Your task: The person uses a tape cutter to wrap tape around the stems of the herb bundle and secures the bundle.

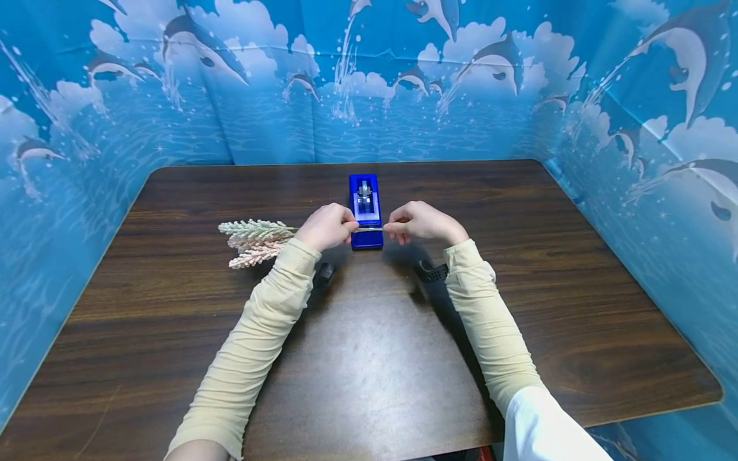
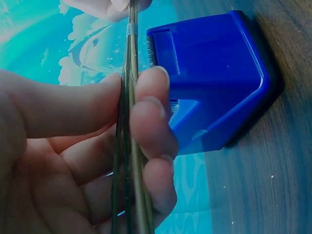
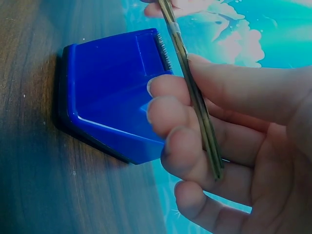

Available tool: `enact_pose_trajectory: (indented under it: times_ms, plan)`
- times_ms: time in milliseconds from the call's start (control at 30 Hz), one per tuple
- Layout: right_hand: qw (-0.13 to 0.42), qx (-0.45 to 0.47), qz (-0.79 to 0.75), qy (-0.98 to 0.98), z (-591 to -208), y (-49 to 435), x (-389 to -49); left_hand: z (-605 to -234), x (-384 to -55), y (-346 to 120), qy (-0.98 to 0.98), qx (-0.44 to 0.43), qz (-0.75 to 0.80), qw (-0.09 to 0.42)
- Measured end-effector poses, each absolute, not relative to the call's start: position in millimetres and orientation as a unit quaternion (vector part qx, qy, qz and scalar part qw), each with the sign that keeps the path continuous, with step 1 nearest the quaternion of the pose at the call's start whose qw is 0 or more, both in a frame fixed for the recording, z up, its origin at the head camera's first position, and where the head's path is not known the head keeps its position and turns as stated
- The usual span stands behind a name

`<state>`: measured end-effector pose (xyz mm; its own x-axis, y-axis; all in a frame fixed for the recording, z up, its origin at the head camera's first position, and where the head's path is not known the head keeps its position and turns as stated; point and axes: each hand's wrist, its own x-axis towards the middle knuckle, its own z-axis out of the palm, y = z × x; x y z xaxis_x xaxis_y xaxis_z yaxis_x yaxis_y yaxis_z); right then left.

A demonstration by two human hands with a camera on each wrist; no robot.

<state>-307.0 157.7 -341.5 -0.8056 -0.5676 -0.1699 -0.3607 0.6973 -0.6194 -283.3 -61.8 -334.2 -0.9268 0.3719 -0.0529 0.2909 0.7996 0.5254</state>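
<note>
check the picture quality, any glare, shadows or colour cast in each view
Head: pale glare on the near table, shadow beside the right sleeve; left wrist: bluish cast, curtain brightest toward upper left; right wrist: bluish cast too, thin highlight on the dispenser.

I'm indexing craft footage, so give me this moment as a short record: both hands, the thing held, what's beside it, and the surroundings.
left hand: grips the stems between thumb and fingers
right hand: pinches the stems near their bare ends
flower heads: pale green and pink, beyond the left hand
clear band: on the stems, between the hands
blue tape dispenser: on the table, between the hands in the head view
table: dark wood grain
backdrop: blue, dolphin print
</note>
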Motion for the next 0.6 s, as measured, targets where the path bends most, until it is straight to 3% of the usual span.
enact_pose_trajectory:
  times_ms: [600]
  plan:
    - [0.184, -0.261, -0.290, 0.902, -340.8, 152.2, -304.1, -330.4, -279.4, -64.2, 0.954, 0.165, 0.247, 0.041]
